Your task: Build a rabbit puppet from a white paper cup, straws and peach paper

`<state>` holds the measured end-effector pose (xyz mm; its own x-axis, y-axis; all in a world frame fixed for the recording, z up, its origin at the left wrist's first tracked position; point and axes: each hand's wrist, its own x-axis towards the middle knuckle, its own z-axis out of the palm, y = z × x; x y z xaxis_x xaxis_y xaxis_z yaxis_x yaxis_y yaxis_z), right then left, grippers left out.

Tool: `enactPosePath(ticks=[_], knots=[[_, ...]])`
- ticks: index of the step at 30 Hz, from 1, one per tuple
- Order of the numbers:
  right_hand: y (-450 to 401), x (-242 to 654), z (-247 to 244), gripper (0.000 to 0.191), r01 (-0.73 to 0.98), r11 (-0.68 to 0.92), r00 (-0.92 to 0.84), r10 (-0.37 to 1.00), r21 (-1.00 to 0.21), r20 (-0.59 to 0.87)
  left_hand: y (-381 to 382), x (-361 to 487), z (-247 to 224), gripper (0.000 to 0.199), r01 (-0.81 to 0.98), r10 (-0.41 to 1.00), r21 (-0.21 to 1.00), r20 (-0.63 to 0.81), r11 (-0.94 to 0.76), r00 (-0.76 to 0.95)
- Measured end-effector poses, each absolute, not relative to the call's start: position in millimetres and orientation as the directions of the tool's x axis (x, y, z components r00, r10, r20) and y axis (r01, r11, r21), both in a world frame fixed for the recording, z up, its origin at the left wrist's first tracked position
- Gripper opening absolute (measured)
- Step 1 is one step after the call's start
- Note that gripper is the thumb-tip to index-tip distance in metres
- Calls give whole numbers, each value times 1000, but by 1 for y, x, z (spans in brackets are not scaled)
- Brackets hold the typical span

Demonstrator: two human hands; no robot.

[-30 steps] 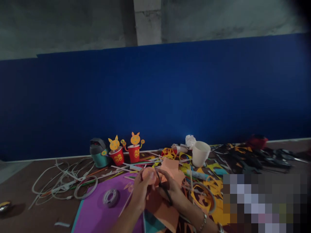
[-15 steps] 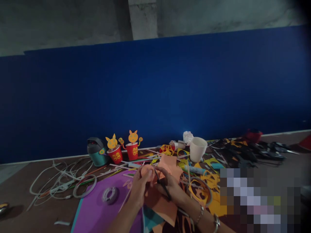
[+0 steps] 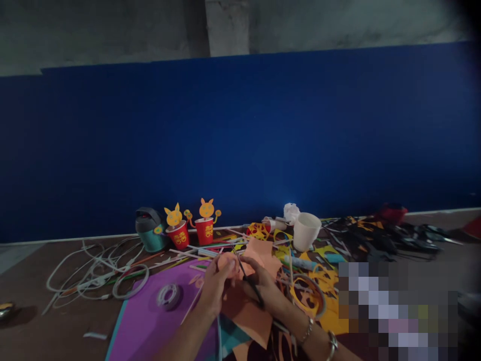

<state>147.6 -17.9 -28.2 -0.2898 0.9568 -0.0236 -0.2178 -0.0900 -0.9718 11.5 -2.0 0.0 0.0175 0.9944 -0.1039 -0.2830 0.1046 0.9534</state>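
Observation:
Pinched in my left hand [image 3: 216, 286] is a small rounded piece of orange paper [image 3: 227, 261]. My right hand [image 3: 263, 286] grips dark-handled scissors [image 3: 252, 288], their blades pointing up and left at the edge of that piece. Whether the blades are closed on the paper I cannot tell. Beneath both hands lies a larger orange sheet [image 3: 248, 316], and more orange paper [image 3: 263, 250] sits just behind. Left of my left forearm, a roll of tape [image 3: 169, 297] rests on a purple sheet [image 3: 146, 326].
Two red paper cups [image 3: 205, 231] with yellow cat-like paper figures stand at the back, beside a teal container [image 3: 150, 233]. A white cup [image 3: 307, 231] stands back right. White cables [image 3: 90, 276] lie left; yellow paper scraps [image 3: 323, 281] and several dark tools [image 3: 406, 238] lie right.
The view has shifted slightly. Both hands keep nearly the same position, with the orange piece and the scissors still held together.

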Motion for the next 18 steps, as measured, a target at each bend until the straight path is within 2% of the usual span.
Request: enactPosePath(ticks=[9,18], knots=[[-21,148,-19,67,-191,-110,-288,956,-975,-52,0,9,-3,25,-309,994,945,-100,109,46],[-21,149,-21,64,-171,-109,-297,953,-979,-54,0,7,-3,29,-252,992,960,-119,124,35]])
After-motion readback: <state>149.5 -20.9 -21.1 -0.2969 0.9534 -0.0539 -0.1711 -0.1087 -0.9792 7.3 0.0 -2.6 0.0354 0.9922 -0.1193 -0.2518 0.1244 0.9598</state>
